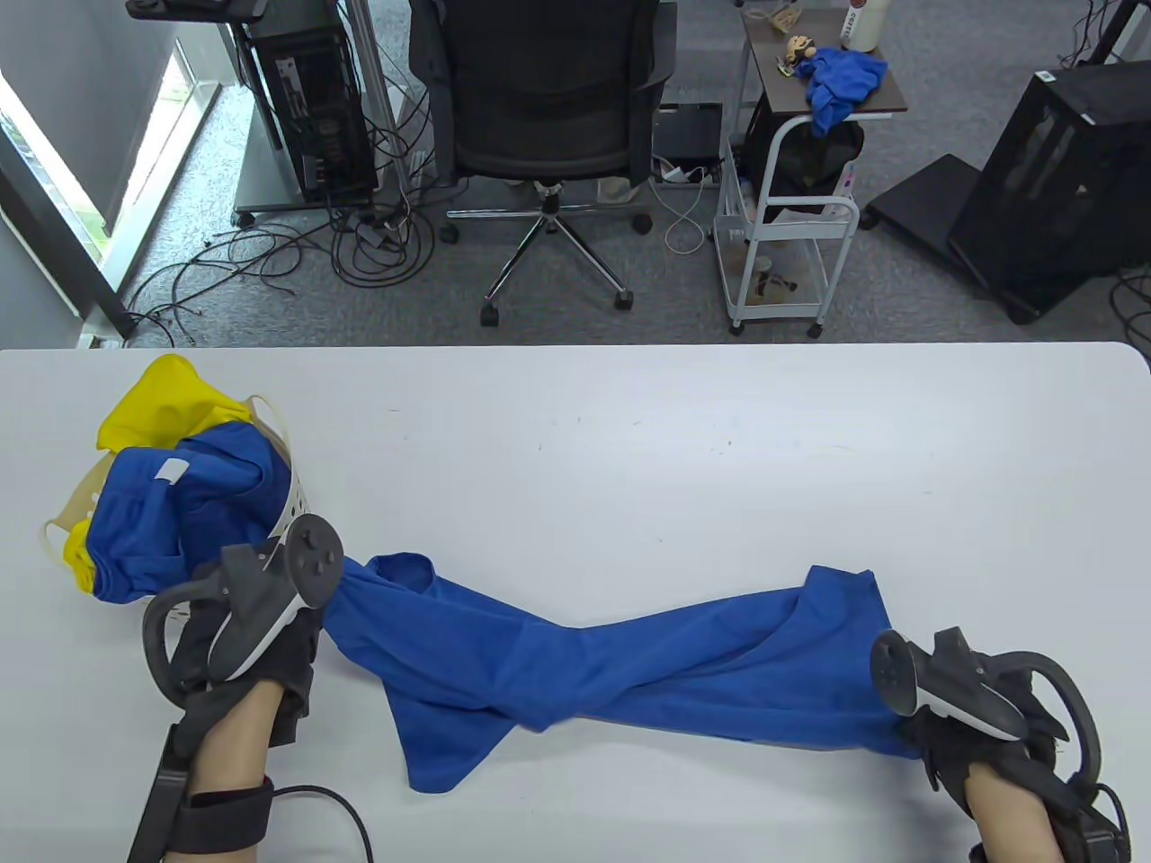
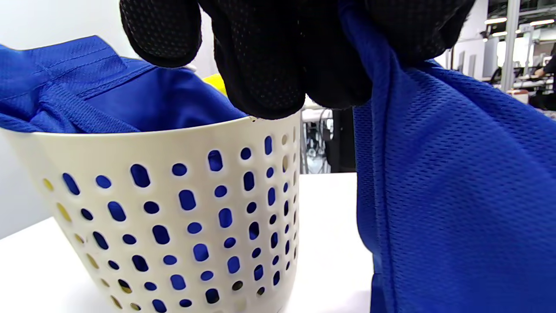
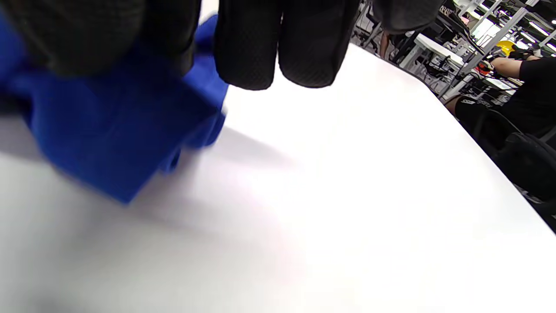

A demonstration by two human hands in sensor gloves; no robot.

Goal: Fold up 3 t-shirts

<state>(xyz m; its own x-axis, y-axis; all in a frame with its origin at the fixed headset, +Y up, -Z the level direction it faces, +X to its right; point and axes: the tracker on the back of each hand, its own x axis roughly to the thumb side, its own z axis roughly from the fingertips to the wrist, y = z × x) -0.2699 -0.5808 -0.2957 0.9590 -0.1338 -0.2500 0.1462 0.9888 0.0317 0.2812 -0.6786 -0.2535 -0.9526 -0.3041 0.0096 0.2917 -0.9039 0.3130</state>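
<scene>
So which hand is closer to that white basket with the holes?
Left. The left hand is right beside the basket, gripping the blue t-shirt; the right hand holds the shirt's far end.

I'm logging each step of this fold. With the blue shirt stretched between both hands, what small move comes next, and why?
Probably untwist it: the blue shirt hangs twisted at mid-span between left hand and right hand, so it cannot yet lie flat on the table.

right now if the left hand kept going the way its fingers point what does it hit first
Most likely the basket: the left hand, gripping the blue shirt, points up-table and the basket rim sits just beyond its fingers. Depth is uncertain.
</scene>
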